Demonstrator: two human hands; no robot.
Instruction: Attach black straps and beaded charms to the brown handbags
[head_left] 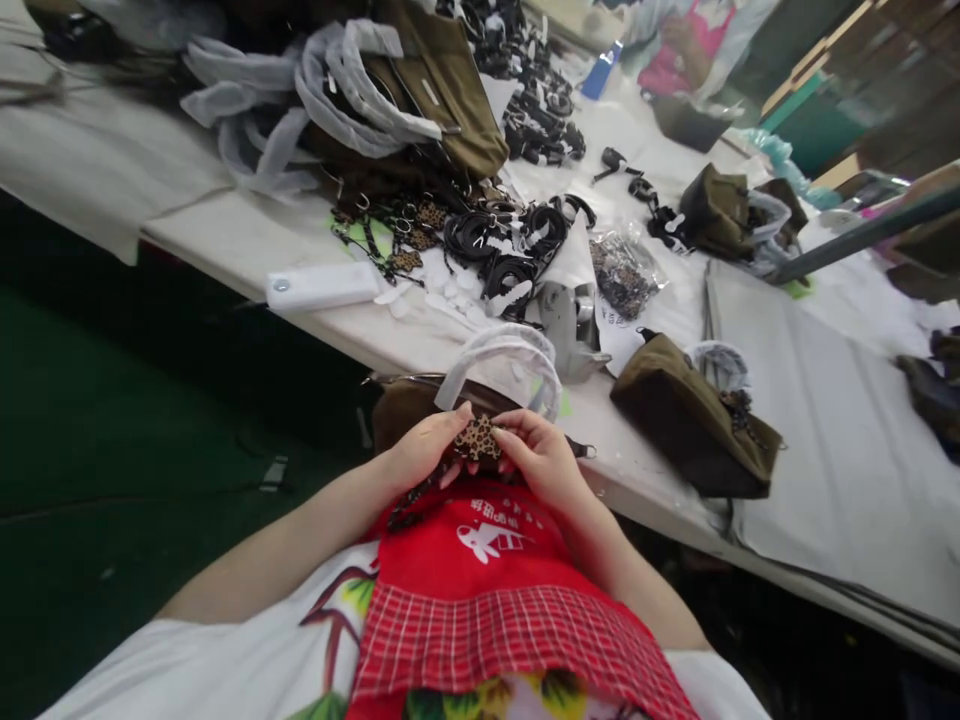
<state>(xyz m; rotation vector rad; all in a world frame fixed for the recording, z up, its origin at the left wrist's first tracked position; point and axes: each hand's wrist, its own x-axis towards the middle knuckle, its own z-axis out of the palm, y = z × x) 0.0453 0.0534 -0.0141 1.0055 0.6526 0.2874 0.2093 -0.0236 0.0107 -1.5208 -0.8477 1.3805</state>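
Between my two hands is a small leopard-print tag, held just above my red apron. My left hand pinches its left side, and a dark patterned strap hangs down below that hand. The fingers of my right hand close on the tag's right edge. Right behind them a brown handbag leans at the table edge, its handle wrapped in white padding. My hands hide part of the bag's front.
Coiled black straps and leopard-print tags lie on the table beyond the bag. A metal tape dispenser stands near the edge. Another brown bag lies right. Wrapped-handle bags pile up behind; a person is across the table.
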